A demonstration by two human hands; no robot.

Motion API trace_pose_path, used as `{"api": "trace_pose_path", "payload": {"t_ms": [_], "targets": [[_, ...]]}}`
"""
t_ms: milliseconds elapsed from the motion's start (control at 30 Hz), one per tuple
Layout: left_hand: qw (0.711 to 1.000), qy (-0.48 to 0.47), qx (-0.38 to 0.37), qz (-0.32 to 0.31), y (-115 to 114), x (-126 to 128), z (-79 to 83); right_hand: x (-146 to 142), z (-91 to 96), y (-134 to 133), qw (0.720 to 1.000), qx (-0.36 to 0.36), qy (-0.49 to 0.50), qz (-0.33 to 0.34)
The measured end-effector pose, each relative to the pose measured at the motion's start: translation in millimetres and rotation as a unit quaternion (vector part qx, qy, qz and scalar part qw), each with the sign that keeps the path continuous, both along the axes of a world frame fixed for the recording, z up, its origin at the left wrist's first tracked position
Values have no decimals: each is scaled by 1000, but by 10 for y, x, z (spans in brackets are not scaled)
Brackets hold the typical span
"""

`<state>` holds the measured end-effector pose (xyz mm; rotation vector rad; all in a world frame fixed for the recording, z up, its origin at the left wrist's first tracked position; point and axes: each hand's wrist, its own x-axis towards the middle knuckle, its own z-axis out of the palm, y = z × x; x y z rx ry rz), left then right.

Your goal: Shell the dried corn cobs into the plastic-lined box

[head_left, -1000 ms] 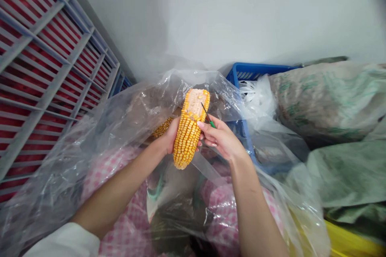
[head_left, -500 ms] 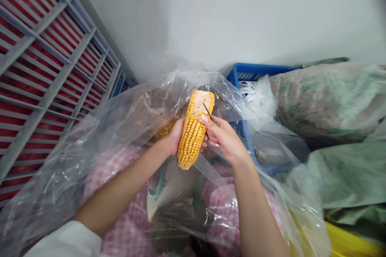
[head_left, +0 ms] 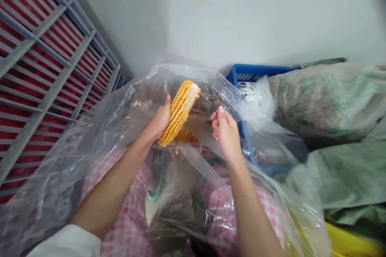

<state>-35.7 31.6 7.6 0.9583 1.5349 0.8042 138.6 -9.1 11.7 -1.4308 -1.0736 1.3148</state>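
Note:
My left hand (head_left: pixel 162 119) is closed round an ear of corn (head_left: pixel 177 116), gripping its lower left side. The yellow ear tilts up to the right, and a pale strip of bare cob shows near its upper end. To the right and apart from the corn, my right hand (head_left: pixel 225 128) is curled with thumb and fingers together; what it holds, if anything, is hidden. Loose corn kernels (head_left: pixel 186 134) lie below the ear, inside a clear plastic bag (head_left: pixel 135 100) spread over my lap.
A slatted plastic crate (head_left: pixel 57 68) with red contents stands at the left. On the right are a blue basket (head_left: pixel 247 71), a white plastic bag (head_left: pixel 261 98), a stuffed sack (head_left: pixel 328 100) and green fabric (head_left: pixel 343 172). A pale wall (head_left: pixel 211 16) rises behind.
My left hand has swung the corn left and tilted it. My right hand has come off the ear, to the right. The thin dark-shafted tool it held no longer shows. Some kernels fall below the ear.

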Motion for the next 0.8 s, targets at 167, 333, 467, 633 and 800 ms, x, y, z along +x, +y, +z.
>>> {"api": "trace_pose_path", "payload": {"t_ms": [167,333,467,633,800], "targets": [[945,-262,-192,-34,-57,113,74,-59,47,-30,993,76,-85,-32],[936,-280,-209,-31,-100,153,51,-62,56,-22,987,76,-136,40],[942,-271,-196,-27,-109,173,30,-62,54,-24,971,86,-222,1],[965,-228,-129,-9,-129,194,-42,-105,99,-54,964,142,-219,48],[979,-183,-85,-13,-138,195,-125,-106,50,-58,950,124,-286,22]]}}
